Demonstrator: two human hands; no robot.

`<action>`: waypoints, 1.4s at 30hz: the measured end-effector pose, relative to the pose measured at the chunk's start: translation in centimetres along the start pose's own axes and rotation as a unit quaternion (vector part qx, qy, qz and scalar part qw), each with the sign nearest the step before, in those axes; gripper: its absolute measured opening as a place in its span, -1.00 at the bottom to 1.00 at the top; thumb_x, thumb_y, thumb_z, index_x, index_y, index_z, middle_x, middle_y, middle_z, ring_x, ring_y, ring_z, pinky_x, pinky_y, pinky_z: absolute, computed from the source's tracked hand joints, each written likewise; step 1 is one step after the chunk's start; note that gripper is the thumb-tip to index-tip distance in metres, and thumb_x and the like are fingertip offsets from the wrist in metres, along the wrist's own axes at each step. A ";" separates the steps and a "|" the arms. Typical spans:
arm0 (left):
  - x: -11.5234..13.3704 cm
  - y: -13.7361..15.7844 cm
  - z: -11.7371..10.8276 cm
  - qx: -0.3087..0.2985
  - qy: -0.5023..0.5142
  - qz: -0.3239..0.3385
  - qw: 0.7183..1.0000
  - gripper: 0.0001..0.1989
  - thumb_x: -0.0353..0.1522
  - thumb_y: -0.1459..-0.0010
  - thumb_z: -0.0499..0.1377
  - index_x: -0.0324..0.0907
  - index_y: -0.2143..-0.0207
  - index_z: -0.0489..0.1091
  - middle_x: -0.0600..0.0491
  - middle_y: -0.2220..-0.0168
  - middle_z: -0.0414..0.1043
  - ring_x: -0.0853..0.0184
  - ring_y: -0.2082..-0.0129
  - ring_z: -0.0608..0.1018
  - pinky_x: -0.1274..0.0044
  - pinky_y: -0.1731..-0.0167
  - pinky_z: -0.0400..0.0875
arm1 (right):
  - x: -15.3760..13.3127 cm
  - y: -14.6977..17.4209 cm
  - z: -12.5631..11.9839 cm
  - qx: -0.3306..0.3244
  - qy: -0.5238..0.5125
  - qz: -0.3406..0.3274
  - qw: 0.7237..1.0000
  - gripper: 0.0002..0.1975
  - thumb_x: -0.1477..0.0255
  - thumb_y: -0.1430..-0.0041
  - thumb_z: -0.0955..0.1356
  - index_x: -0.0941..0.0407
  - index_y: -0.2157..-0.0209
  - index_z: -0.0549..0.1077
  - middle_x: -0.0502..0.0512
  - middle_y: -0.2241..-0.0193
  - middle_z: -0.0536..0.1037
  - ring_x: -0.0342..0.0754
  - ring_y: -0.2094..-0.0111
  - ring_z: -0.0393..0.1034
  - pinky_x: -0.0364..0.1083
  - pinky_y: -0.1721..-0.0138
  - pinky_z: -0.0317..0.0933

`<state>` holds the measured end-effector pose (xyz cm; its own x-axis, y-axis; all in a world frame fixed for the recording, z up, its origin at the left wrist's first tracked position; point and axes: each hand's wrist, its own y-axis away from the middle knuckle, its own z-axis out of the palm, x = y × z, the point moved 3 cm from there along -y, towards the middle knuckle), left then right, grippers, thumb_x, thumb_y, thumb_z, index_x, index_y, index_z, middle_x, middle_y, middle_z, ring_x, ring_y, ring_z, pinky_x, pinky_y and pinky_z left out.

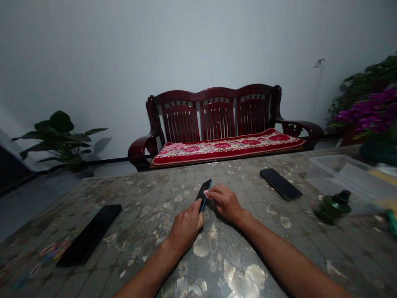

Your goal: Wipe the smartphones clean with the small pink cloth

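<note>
The phone [203, 189] is near the middle of the counter [149, 223], tilted up on its long edge; the left hand [187, 221] has its fingers closed around the near end; the right hand [226, 203] pinches a small pink piece [206, 193] against the phone's raised side; whether that piece is cloth or paper is too small to tell.

The phone is probably light but dense for its size, stiff and slick, with a glass face that could crack if dropped; the pink piece looks thin and likely soft, so a fingertip pinch should suffice; the phone is best held by its long edges near one end, fingers off the face, with firm but modest pressure; the counter looks smooth, so an unheld phone could slide.
</note>
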<state>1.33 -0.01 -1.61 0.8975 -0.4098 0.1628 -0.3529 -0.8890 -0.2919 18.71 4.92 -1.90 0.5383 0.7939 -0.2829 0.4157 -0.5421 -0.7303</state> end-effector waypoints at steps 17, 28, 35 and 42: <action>-1.2 0.3 0.3 0.030 0.038 0.052 0.997 -0.50 -0.50 -0.27 -0.02 -0.11 -0.23 0.31 -0.01 0.18 0.64 0.26 0.32 0.68 0.55 0.33 0.53 | 0.6 -0.1 -0.7 0.031 0.029 -0.024 0.999 -0.71 0.54 -0.30 0.29 0.07 0.00 0.53 0.16 0.15 0.59 0.03 0.16 0.40 -0.02 0.15 0.24; -1.3 0.5 0.5 0.044 0.018 0.026 0.999 -0.57 -0.48 -0.29 0.01 -0.17 -0.17 0.38 -0.04 0.22 0.65 0.23 0.38 0.68 0.54 0.41 0.49 | 2.7 -0.5 -0.6 0.056 0.014 0.127 0.990 -0.70 0.60 -0.27 0.28 0.09 0.09 0.58 0.16 0.23 0.58 0.01 0.17 0.41 -0.06 0.11 0.28; -1.8 0.1 0.0 0.013 0.041 -0.069 0.997 -0.59 -0.46 -0.31 0.04 -0.16 -0.18 0.39 -0.03 0.36 0.64 0.18 0.42 0.68 0.53 0.48 0.38 | 2.2 -0.6 -0.7 -0.063 0.053 0.283 0.956 -0.65 0.65 -0.15 0.27 0.12 0.18 0.63 0.18 0.23 0.60 0.02 0.14 0.46 -0.11 0.11 0.25; -2.6 -0.2 -0.1 0.033 0.102 -0.103 0.989 -0.62 -0.43 -0.32 0.03 -0.16 -0.14 0.42 -0.03 0.37 0.63 0.16 0.40 0.68 0.52 0.44 0.37 | -0.2 -2.2 -2.0 -0.156 0.014 0.329 0.931 -0.76 0.29 -0.18 0.36 0.03 0.25 0.66 0.12 0.29 0.66 0.06 0.22 0.49 -0.10 0.25 0.19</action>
<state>-0.97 1.17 -1.90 0.8741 -0.2609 0.4096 -0.1450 -0.9452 -0.2926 19.14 5.40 0.95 0.7685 0.2563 -0.5863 0.1792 -0.9658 -0.1873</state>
